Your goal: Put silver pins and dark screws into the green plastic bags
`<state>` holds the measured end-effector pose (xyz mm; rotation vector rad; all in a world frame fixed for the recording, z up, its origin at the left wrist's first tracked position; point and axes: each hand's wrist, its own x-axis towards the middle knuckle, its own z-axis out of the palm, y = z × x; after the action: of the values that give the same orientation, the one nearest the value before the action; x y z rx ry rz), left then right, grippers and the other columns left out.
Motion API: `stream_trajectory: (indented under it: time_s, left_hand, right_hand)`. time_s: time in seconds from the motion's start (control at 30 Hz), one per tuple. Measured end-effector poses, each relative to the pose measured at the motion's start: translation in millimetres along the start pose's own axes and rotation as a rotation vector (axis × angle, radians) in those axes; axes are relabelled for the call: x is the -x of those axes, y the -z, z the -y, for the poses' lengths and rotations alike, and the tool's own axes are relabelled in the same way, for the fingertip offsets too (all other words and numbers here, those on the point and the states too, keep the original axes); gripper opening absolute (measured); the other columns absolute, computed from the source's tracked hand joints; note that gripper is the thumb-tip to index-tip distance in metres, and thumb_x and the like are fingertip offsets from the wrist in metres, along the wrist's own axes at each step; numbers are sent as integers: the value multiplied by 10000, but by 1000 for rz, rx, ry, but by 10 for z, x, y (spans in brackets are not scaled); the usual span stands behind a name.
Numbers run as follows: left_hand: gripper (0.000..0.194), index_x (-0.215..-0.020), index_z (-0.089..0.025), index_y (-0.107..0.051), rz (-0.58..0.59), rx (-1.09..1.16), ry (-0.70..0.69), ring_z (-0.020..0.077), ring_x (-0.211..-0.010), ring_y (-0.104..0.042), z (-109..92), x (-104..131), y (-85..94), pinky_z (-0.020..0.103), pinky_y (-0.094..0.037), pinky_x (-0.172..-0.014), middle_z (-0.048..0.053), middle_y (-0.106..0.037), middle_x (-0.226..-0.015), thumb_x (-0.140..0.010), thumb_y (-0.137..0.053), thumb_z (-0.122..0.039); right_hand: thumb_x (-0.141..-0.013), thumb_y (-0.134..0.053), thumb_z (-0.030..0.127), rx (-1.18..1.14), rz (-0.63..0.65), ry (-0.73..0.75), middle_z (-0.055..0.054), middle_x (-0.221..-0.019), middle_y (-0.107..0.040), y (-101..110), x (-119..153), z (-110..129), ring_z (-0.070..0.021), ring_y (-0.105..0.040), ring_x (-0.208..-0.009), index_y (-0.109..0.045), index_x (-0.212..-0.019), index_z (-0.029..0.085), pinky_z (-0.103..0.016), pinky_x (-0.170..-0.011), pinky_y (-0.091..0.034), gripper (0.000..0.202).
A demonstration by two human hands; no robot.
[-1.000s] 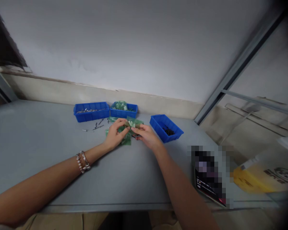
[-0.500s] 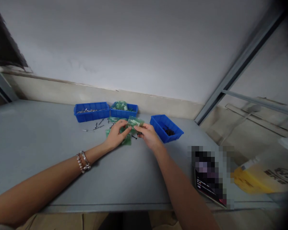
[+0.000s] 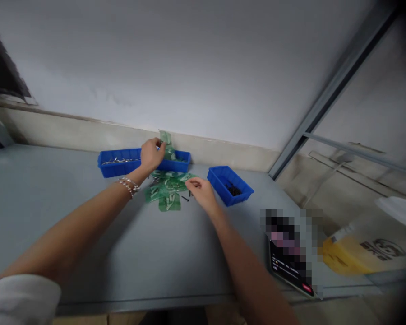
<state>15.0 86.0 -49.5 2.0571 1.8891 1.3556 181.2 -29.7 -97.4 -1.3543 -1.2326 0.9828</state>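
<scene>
My left hand (image 3: 151, 154) is raised over the middle blue bin (image 3: 183, 164) at the back of the grey table (image 3: 88, 216), pinching a small green plastic bag (image 3: 165, 140) that hangs above the bin. My right hand (image 3: 199, 192) rests low on the table with its fingers curled, just right of a pile of green bags (image 3: 165, 192) holding small white parts. Whether it holds something small I cannot tell. A few dark screws (image 3: 186, 197) lie beside its fingers.
A blue bin (image 3: 117, 162) with metal pins stands at the back left. Another blue bin (image 3: 230, 185) with dark screws stands to the right. A blurred-out device (image 3: 291, 253) and a yellow and white box (image 3: 365, 250) lie near the table's right edge. A wall runs behind.
My left hand has left the pile and gone up and back to the middle bin, lifting a green bag. My right hand let go of the bag both hands held and dropped to the table.
</scene>
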Motion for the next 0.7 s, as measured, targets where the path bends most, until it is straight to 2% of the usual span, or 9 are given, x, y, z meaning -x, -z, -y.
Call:
stream_trajectory:
  time_s: [0.1, 0.2, 0.3, 0.4, 0.47, 0.53, 0.63, 0.7]
  left_hand:
    - [278, -918, -141, -658, 118, -186, 74, 315, -981, -603, 30, -79, -97, 409, -430, -840, 155, -674, -987, -883, -468, -340]
    - [274, -908, -123, -664, 160, -234, 99, 363, -1026, -587, 59, -66, -153, 491, -400, -878, 187, -666, -1023, -872, -477, -318]
    - [318, -1032, -94, -618, 138, -271, 117, 386, -1055, -569, 80, -22, -161, 548, -368, -912, 220, -630, -1101, -869, -493, -337]
    - [402, -1164, -91, -533, 38, -280, 122, 404, -1131, -518, 66, 1, -104, 583, -351, -942, 246, -549, -1213, -860, -528, -353]
    - [377, -1169, -106, -524, -20, -204, 91, 388, -1143, -514, 15, -19, 10, 575, -366, -953, 237, -520, -1237, -863, -537, -327]
    - [303, -1130, -120, -544, -73, -76, 14, 321, -1083, -560, -76, -69, 214, 505, -412, -952, 184, -571, -1162, -861, -549, -262]
    - [228, -1068, -95, -563, -203, 103, -146, 197, -892, -610, -240, -169, 666, 387, -483, -868, 88, -635, -1003, -869, -557, -207]
    - [241, -1100, -59, -541, -298, 195, -294, 150, -888, -599, -316, -220, 978, 347, -487, -829, 52, -622, -1000, -928, -486, -218]
  right_hand:
    - [-708, -656, 198, 280, 32, 141, 11, -652, -587, -19, 39, 38, -136, -525, -653, -632, -656, 218, -267, -667, -394, 61]
    - [-751, -630, 177, 526, 69, 250, 3, -693, -595, -20, 83, 69, -129, -522, -655, -657, -745, 201, -259, -679, -390, 37]
    - [-771, -623, 160, 629, 71, 282, -10, -743, -601, -17, 106, 80, -131, -529, -702, -662, -819, 188, -256, -712, -390, 67]
    - [-798, -609, 171, 691, 88, 299, -14, -755, -596, -17, 119, 89, -134, -535, -724, -660, -873, 181, -255, -716, -394, 92]
    - [-806, -604, 174, 702, 100, 282, -17, -773, -595, -18, 135, 112, -136, -539, -739, -656, -892, 182, -258, -725, -398, 101]
    - [-810, -599, 174, 724, 111, 241, -22, -800, -595, -17, 160, 149, -138, -542, -747, -651, -899, 186, -264, -731, -400, 104]
    - [-815, -593, 165, 757, 133, 195, -31, -828, -599, -7, 193, 201, -142, -545, -760, -646, -897, 188, -273, -734, -401, 100]
    - [-818, -591, 160, 769, 147, 192, -36, -844, -605, 2, 198, 221, -145, -549, -782, -642, -896, 185, -276, -744, -401, 97]
